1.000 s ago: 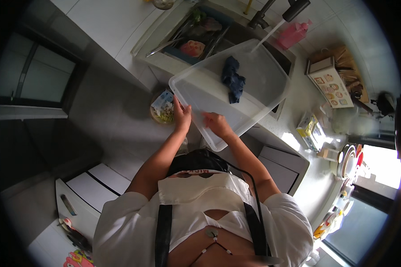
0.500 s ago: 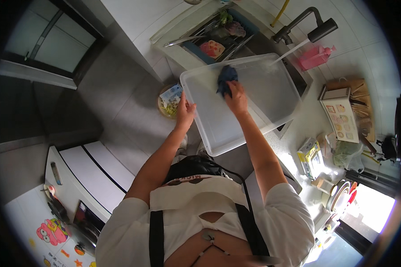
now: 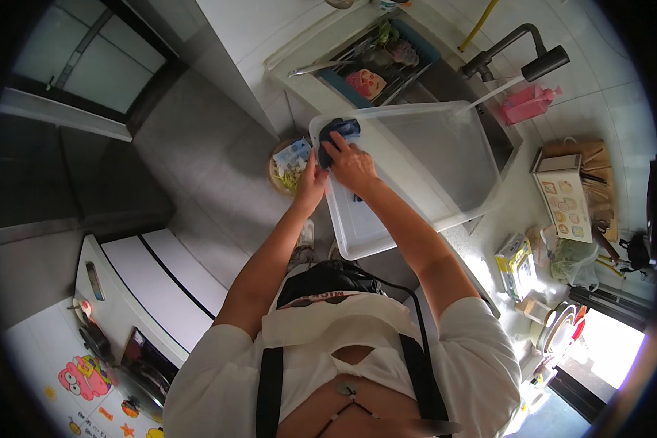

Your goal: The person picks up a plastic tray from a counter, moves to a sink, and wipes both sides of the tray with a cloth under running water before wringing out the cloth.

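A large translucent plastic tray [image 3: 445, 164] is held at a slant, its far end over the sink and its near end toward my body. My left hand [image 3: 312, 184] grips the tray's left rim. With my right hand [image 3: 353, 169] I press a dark blue cloth [image 3: 331, 140] against the inner left side, close to my left hand. Water runs from the dark faucet [image 3: 544, 64] onto the tray's far right corner.
Behind the tray, a blue rack [image 3: 429, 52] with vegetables and a pink item sits in the sink [image 3: 498, 146]. A pink bottle [image 3: 527, 105], a utensil box [image 3: 562, 197] and a yellow-and-white package [image 3: 516, 267] stand on the right. A bin with scraps [image 3: 287, 178] is on the floor.
My right hand has moved the cloth left, from the tray's middle to its left side beside my left hand. The left hand keeps its grip on the rim. The view has shifted slightly.
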`<action>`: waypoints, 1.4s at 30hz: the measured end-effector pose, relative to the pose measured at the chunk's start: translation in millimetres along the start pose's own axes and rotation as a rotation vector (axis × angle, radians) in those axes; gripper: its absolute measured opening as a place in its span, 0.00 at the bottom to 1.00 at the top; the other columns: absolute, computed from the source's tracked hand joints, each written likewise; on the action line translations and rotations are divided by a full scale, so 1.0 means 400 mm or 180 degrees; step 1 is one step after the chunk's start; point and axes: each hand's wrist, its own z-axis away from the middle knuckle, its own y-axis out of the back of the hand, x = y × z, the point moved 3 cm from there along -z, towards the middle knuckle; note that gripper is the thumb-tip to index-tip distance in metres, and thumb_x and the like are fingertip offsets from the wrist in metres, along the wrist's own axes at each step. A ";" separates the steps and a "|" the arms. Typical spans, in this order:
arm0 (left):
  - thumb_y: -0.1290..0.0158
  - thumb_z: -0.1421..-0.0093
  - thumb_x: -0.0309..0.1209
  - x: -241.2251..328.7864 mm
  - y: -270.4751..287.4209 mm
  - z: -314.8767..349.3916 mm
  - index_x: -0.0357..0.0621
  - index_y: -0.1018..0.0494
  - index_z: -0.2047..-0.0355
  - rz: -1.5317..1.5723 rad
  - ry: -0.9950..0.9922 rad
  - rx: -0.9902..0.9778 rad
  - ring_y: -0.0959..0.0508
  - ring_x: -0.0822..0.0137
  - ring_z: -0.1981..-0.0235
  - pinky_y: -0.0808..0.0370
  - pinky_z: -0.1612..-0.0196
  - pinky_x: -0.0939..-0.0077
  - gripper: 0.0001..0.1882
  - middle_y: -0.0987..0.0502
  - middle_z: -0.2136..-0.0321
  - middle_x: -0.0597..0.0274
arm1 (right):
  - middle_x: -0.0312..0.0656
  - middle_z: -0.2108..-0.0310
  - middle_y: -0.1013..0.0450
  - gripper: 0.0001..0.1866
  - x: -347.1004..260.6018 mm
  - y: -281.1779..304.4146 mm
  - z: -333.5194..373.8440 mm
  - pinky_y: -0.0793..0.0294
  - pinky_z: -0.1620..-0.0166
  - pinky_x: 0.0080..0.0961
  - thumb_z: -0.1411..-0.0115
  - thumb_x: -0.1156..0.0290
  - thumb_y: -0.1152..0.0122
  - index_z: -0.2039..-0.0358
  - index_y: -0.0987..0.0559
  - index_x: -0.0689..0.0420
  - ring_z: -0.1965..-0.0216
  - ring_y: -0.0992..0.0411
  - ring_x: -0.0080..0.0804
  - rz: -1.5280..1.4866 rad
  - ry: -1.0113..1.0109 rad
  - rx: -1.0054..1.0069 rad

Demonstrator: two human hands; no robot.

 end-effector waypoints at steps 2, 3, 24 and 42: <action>0.55 0.45 0.24 0.024 0.007 -0.003 0.40 0.54 0.42 -0.0131 -0.0139 0.0003 0.36 0.75 0.79 0.35 0.76 0.83 0.31 0.37 0.80 0.67 | 0.38 0.50 0.41 0.24 -0.011 -0.006 -0.039 0.27 0.66 0.35 0.58 0.70 0.46 0.55 0.31 0.48 0.65 0.30 0.40 0.0291 -0.0177 -0.0044; 0.55 0.45 0.24 0.023 0.005 -0.001 0.39 0.53 0.43 -0.0043 -0.0108 -0.0010 0.36 0.76 0.80 0.35 0.76 0.83 0.31 0.37 0.80 0.67 | 0.38 0.51 0.41 0.24 -0.013 -0.012 -0.060 0.28 0.65 0.35 0.57 0.70 0.46 0.55 0.31 0.47 0.64 0.31 0.40 0.0337 -0.0356 -0.0173; 0.56 0.46 0.25 0.027 -0.019 -0.033 0.50 0.49 0.43 0.0670 0.0631 0.0060 0.35 0.78 0.81 0.35 0.82 0.82 0.29 0.34 0.78 0.69 | 0.38 0.56 0.38 0.23 0.064 0.042 0.199 0.30 0.60 0.35 0.58 0.73 0.48 0.57 0.30 0.47 0.60 0.33 0.40 -0.0269 -0.0499 -0.0406; 0.58 0.45 0.21 0.081 0.008 -0.042 0.48 0.49 0.43 0.1058 0.0868 -0.0171 0.39 0.81 0.80 0.38 0.78 0.87 0.29 0.39 0.79 0.73 | 0.38 0.58 0.36 0.16 0.015 -0.005 -0.089 0.29 0.63 0.34 0.51 0.66 0.47 0.58 0.28 0.42 0.64 0.30 0.41 -0.0697 -0.0435 0.0099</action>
